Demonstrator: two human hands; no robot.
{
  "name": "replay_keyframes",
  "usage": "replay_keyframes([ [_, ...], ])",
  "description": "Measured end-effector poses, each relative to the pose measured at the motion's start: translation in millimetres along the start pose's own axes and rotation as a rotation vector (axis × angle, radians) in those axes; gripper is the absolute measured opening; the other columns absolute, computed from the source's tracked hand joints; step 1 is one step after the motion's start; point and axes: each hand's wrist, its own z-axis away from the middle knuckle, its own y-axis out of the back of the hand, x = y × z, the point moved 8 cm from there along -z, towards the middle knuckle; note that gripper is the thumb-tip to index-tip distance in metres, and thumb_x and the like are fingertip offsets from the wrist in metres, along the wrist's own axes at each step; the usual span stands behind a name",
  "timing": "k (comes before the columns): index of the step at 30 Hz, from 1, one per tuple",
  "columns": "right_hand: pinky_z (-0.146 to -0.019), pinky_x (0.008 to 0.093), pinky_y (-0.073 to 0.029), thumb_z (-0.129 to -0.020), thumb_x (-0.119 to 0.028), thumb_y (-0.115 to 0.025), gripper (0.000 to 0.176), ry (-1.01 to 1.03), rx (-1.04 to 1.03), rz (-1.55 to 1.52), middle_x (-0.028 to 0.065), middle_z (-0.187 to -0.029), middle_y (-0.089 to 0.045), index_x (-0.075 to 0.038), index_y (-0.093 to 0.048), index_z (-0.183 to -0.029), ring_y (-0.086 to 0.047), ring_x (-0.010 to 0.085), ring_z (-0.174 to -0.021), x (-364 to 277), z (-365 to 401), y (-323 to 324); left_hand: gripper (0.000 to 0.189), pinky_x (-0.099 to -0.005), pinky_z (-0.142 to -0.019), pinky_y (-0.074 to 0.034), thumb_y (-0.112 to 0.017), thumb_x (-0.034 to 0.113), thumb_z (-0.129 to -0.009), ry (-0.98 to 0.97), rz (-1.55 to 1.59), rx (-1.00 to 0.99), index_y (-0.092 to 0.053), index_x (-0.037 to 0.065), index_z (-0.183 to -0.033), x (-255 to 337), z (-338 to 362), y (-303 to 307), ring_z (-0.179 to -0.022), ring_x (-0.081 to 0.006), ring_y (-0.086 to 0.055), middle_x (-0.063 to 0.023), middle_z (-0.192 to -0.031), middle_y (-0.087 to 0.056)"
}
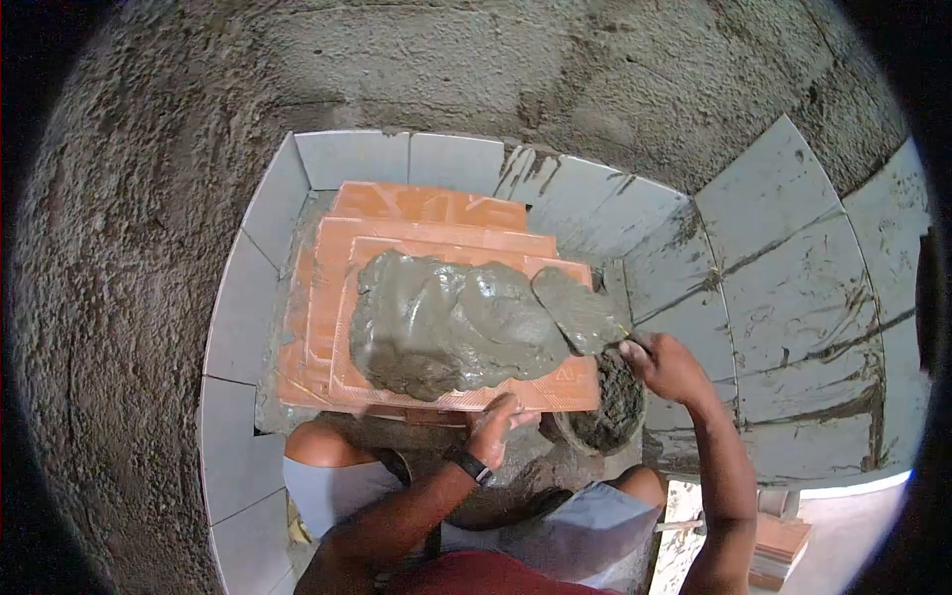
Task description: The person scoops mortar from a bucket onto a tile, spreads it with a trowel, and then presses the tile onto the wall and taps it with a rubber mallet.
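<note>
In the head view, wet grey mortar [446, 322] lies thick over the ribbed back of an orange tile [585, 382]. My right hand [662, 365] is closed around the handle of a trowel [575, 309], whose mortar-coated blade rests at the right end of the spread. My left hand [494, 431], with a dark band on its wrist, grips the near edge of the same tile; some of its fingers are hidden beneath. More orange tiles [436, 206] are stacked under and behind it. A bucket of mortar [605, 407] stands below my right hand.
Pale tiles [352, 159] line the lower walls around me, and those on the right [793, 278] are smeared with mortar. Rough grey plaster [446, 69] covers the wall above. My knees flank the work, and another tile stack [781, 545] sits at lower right.
</note>
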Motion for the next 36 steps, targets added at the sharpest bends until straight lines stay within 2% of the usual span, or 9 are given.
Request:
replay_keyframes([
  [5,-0.061,0.0423,-0.047,-0.095,-0.035,-0.057,0.038,-0.171,-0.338,-0.397,0.0159,-0.065,-0.059,0.0,-0.06,-0.08,-0.053,0.0362,-0.059,-7,5,-26,0.021,-0.0484,-0.099,-0.048,-0.038,0.016,-0.1,-0.281,-0.475,-0.283,-0.045,0.007,-0.082,8,-1,-8,-0.09,-0.0159,-0.05,-0.0035,-0.09,-0.041],
  [7,-0.062,0.0439,-0.048,-0.094,-0.039,-0.057,0.039,0.277,-0.15,-0.073,0.0172,-0.068,-0.061,-0.001,-0.062,-0.083,-0.057,0.0382,-0.064,-36,2,-5,0.026,-0.0478,-0.103,-0.045,-0.041,0.02,-0.095,0.011,-0.17,-0.117,-0.054,-0.002,-0.103,-11,-12,9,-0.114,-0.0276,-0.057,-0.0145,-0.119,-0.057],
  [10,-0.067,0.0475,-0.049,-0.093,-0.039,-0.057,0.037,0.213,-0.034,0.332,0.0207,-0.075,-0.063,-0.004,-0.066,-0.089,-0.061,0.0412,-0.072,-30,1,7,0.028,-0.0472,-0.105,-0.043,-0.042,0.022,-0.093,-0.087,-0.288,-0.186,-0.053,-0.002,-0.099,-5,-10,9,-0.118,-0.0282,-0.055,-0.0158,-0.121,-0.057],
  [14,-0.074,0.0501,-0.051,-0.093,-0.04,-0.055,0.038,0.054,-0.009,0.316,0.022,-0.084,-0.067,-0.004,-0.068,-0.094,-0.065,0.0413,-0.082,-18,-5,3,0.029,-0.0473,-0.104,-0.043,-0.041,0.02,-0.091,-0.163,-0.376,-0.3,-0.053,-0.002,-0.105,-12,-16,14,-0.118,-0.0294,-0.055,-0.0168,-0.123,-0.057],
  [16,-0.075,0.0511,-0.051,-0.093,-0.04,-0.056,0.038,0.047,-0.092,0.129,0.0222,-0.084,-0.067,-0.005,-0.069,-0.094,-0.065,0.0416,-0.082,-4,-6,-12,0.027,-0.0481,-0.104,-0.043,-0.04,0.018,-0.09,0.002,-0.208,-0.122,-0.053,-0.001,-0.104,-2,-8,2,-0.118,-0.0293,-0.055,-0.0169,-0.123,-0.056],
  [20,-0.073,0.0518,-0.051,-0.093,-0.04,-0.056,0.04,0.173,-0.015,0.166,0.0238,-0.082,-0.066,-0.002,-0.068,-0.092,-0.065,0.0424,-0.081,-11,3,3,0.03,-0.0493,-0.104,-0.043,-0.042,0.02,-0.092,-0.138,-0.357,-0.252,-0.052,-0.001,-0.11,-5,-13,12,-0.119,-0.0298,-0.054,-0.0166,-0.126,-0.055],
  [26,-0.075,0.0515,-0.051,-0.093,-0.042,-0.054,0.042,-0.031,-0.131,0.133,0.0233,-0.084,-0.066,-0.002,-0.069,-0.09,-0.065,0.0424,-0.084,1,3,-2,0.045,-0.0508,-0.1,-0.046,-0.046,0.032,-0.097,0.009,-0.164,-0.071,-0.046,-0.001,-0.127,-7,-13,11,-0.121,-0.0306,-0.052,-0.0154,-0.128,-0.053],
  [32,-0.073,0.0519,-0.049,-0.094,-0.045,-0.052,0.047,-0.026,0.091,0.305,0.0266,-0.081,-0.064,0.0,-0.067,-0.089,-0.063,0.0453,-0.081,10,-2,16,0.038,-0.0504,-0.102,-0.046,-0.04,0.024,-0.099,0.022,-0.22,-0.004,-0.048,-0.003,-0.125,6,-4,2,-0.12,-0.0322,-0.053,-0.0169,-0.128,-0.053],
  [36,-0.06,0.0404,-0.048,-0.095,-0.039,-0.056,0.041,0.061,0.049,-0.125,0.0135,-0.064,-0.059,0.0,-0.064,-0.087,-0.061,0.0266,-0.061,29,8,10,0.03,-0.0466,-0.103,-0.047,-0.033,0.01,-0.099,-0.132,-0.422,-0.181,-0.049,-0.007,-0.118,21,3,-16,-0.118,-0.0312,-0.055,-0.0183,-0.125,-0.054],
])
